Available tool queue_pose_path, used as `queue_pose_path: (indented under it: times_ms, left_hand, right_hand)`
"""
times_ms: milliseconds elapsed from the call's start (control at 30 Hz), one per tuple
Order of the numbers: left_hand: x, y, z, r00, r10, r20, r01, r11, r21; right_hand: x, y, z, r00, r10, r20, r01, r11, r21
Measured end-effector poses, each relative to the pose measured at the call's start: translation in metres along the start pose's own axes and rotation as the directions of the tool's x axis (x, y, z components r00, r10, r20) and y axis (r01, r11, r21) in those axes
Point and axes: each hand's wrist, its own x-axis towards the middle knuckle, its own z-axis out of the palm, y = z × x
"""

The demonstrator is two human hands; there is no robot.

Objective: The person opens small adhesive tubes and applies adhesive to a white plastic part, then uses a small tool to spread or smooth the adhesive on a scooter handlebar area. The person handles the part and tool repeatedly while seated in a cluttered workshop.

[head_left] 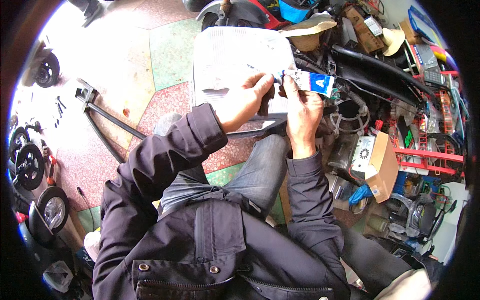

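Observation:
My right hand (pixel 302 107) grips a flattened blue-and-white tube (pixel 316 83), which points leftward. My left hand (pixel 245 102) is pinched at the tube's narrow left end, its thumb beside my right thumb; whatever small piece it holds there is too small to make out. Both hands are raised over a pale, ribbed, flat-topped object (pixel 230 50) with a dark lower edge, in front of my knees.
A person's shoe (pixel 92 12) shows at top left. A bent black metal frame (pixel 120 125) lies on the tiled floor (pixel 170 55). Wheels (pixel 52 210) line the left. Crowding the right are black bike parts (pixel 370 70), straw hats, a cardboard box (pixel 380 170) and red racks (pixel 430 155).

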Motion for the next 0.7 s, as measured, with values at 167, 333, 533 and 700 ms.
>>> queue_pose_path:
  times_ms: [167,333,533,700]
  left_hand:
    - [0.015,-0.001,0.017,0.876,0.474,-0.095,-0.341,0.745,0.573]
    - [0.03,-0.011,0.018,0.798,0.582,-0.156,-0.501,0.785,0.364]
    - [0.023,-0.001,0.025,0.843,0.504,-0.187,-0.295,0.725,0.622]
    - [0.049,-0.028,-0.006,0.559,0.827,0.067,-0.512,0.28,0.812]
  right_hand:
    - [0.007,-0.002,0.004,0.993,-0.026,-0.119,0.016,0.996,-0.087]
    - [0.01,0.014,0.007,0.988,0.11,-0.108,-0.09,0.98,0.178]
    - [0.006,0.022,0.009,0.989,0.036,-0.14,-0.026,0.997,0.068]
    - [0.012,0.028,0.017,0.99,-0.042,-0.135,0.03,0.995,-0.09]
